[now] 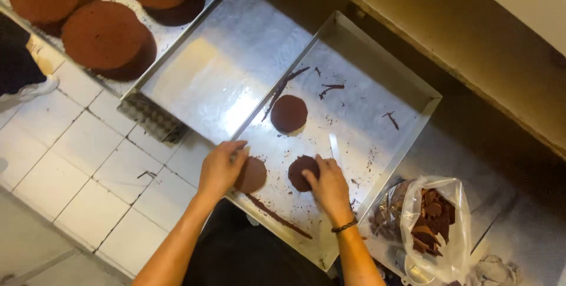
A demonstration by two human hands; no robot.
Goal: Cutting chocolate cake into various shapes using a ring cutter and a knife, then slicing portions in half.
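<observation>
A small brown disc is gripped at the tray's near edge by the left hand. Another disc is pressed flat under the right hand's fingers. A third disc lies beyond; a bag of scraps sits nearby.

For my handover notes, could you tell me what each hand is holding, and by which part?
The left hand grips a small brown cake round by its left edge. The right hand presses fingers on top of another round; whether it grips is unclear.

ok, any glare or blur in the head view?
Head view: strong glare on the bare steel worktop left of the shallow metal tray; top right falls into dark shadow; left hand and right hand slightly soft, round brown cake discs readable.
</observation>
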